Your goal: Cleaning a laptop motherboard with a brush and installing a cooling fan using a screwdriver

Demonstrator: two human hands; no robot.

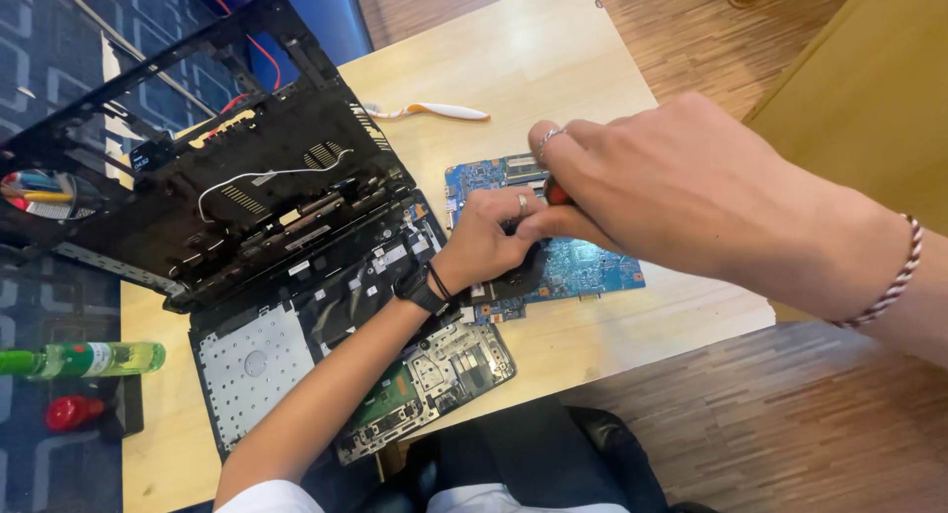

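A blue circuit board (583,264) lies on the light wooden table (513,59). My left hand (489,238), with a ring and a black wrist strap, rests on the board's left part, fingers curled against it. My right hand (652,182), with a braided wrist cord, is closed around a red-handled tool (555,191) held upright over the board, right next to my left fingers. The tool's tip is hidden by my hands. A black laptop base (326,315) with exposed parts lies left of the board.
A black laptop shell (197,167) with a white wire sits tilted at the upper left. A white and orange tool (434,110) lies behind the board. A green bottle (89,359) and a red cap (71,411) lie at the left. Wooden floor lies to the right.
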